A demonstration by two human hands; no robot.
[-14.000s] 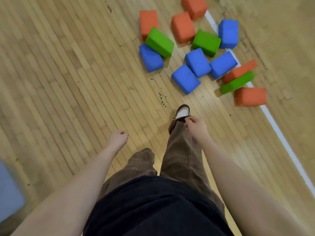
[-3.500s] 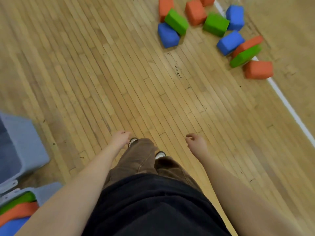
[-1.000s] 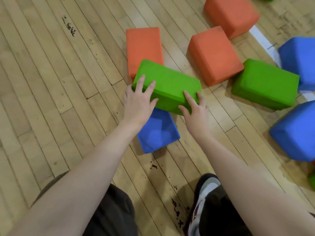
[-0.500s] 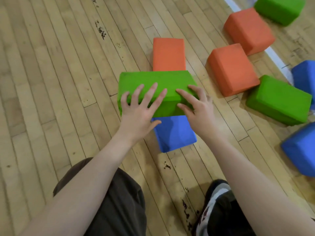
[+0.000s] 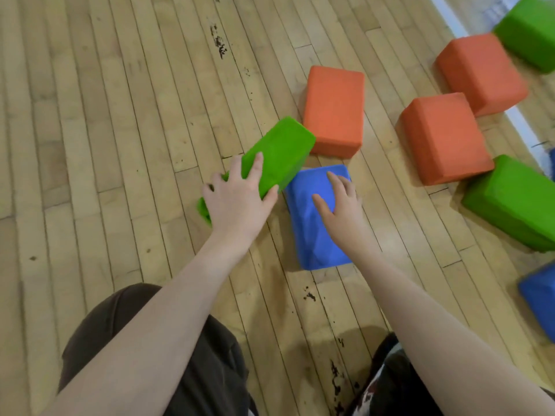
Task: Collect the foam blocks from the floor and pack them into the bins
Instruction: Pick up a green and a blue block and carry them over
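Observation:
My left hand (image 5: 240, 199) grips the near end of a green foam block (image 5: 279, 151), which lies tilted with its far end toward an orange block (image 5: 333, 109). Right beside it, a blue foam block (image 5: 315, 235) lies on the wooden floor, and my right hand (image 5: 342, 202) presses into its top with curled fingers, denting the foam. More foam blocks lie to the right: two orange ones (image 5: 441, 136) (image 5: 480, 72), two green ones (image 5: 513, 202) (image 5: 531, 28) and another blue one (image 5: 540, 298). No bin is in view.
A white floor line (image 5: 522, 127) runs along the right behind the blocks. My knee in dark trousers (image 5: 180, 355) and my shoe (image 5: 387, 382) sit at the bottom. Bare wooden floor (image 5: 105, 130) spreads to the left.
The green block has come off the blue block and swung to the left in my left hand. My right hand left the green block and now presses on the uncovered blue block.

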